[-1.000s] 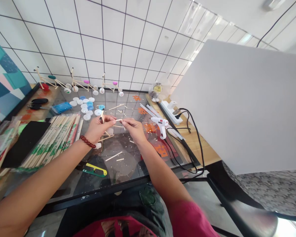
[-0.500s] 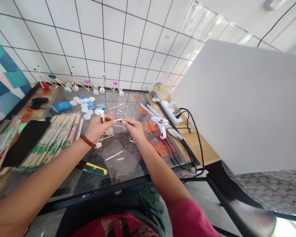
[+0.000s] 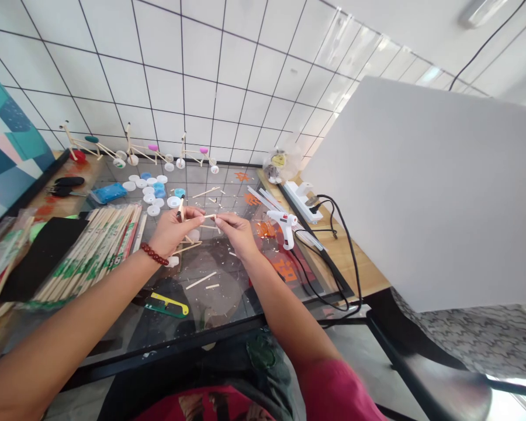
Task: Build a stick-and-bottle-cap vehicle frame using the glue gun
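My left hand (image 3: 169,231) pinches one end of a short wooden stick (image 3: 209,217). At the stick's other end, the thumb and fingers of my right hand (image 3: 240,235) are closed on it. A partly built stick tricycle (image 3: 188,248) with white bottle-cap wheels stands at my left hand, which hides much of it; its dark-tipped upright rises by the fingers. Cut stick pieces (image 3: 201,280) and small shavings lie on the glass tabletop below the hands. Bottle caps (image 3: 149,191), white and blue, are grouped beyond my left hand.
Several finished stick tricycles (image 3: 197,152) line the wall. Bundled chopsticks (image 3: 92,251) and a black sheet (image 3: 44,257) lie left. A yellow-green folding knife (image 3: 169,305) is near the front edge. Right are a glue gun (image 3: 284,225), glue sticks, a power strip (image 3: 304,202) and looping cables (image 3: 355,257).
Both hands keep the short stick between them, with only a slight shift of the fingers. The whole view has moved a little.
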Available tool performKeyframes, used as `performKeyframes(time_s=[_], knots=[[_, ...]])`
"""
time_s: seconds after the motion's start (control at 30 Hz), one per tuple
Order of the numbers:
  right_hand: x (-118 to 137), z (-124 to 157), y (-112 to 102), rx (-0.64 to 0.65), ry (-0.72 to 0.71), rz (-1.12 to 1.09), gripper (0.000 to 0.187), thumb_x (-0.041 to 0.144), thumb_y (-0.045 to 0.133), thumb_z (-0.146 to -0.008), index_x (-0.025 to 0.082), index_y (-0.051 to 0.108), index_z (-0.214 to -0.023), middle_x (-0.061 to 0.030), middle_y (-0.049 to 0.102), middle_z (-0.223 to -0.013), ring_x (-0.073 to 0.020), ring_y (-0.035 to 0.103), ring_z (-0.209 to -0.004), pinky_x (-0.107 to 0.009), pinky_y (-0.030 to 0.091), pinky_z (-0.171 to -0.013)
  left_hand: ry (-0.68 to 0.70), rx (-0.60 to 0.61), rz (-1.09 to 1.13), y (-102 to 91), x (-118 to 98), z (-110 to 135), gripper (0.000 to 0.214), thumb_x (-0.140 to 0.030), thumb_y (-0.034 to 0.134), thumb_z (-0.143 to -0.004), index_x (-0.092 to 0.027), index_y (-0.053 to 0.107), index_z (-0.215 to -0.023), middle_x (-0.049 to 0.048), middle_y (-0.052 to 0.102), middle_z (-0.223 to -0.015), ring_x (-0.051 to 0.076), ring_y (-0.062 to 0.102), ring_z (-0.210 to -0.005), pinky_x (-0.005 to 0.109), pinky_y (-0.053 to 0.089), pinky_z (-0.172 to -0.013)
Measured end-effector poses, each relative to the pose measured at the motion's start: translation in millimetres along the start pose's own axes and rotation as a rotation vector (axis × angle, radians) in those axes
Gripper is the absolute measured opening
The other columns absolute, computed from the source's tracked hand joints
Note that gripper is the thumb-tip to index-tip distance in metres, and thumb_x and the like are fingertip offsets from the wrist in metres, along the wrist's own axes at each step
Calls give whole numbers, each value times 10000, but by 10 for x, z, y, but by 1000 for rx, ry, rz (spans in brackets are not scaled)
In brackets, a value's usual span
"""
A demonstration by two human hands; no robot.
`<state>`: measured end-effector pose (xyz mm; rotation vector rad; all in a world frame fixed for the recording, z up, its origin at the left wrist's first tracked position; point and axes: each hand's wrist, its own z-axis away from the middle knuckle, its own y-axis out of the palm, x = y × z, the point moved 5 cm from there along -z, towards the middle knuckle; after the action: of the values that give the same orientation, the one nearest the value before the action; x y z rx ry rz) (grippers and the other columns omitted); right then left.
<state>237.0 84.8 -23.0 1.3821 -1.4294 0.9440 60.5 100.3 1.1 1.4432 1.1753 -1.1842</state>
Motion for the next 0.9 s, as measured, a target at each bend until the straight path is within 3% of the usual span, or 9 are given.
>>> performKeyframes(time_s=[0.9], knots=[[46,17,8,4,9,-23,101,341,772,-736,285,829,-797,2,771,-857,-198,673,-881,-356,506,-906,-21,-9,-4,8,-43,24,303,-436,876,-574,-195,707,-649,102,760,-953,278,673,-971,411,527,-879]])
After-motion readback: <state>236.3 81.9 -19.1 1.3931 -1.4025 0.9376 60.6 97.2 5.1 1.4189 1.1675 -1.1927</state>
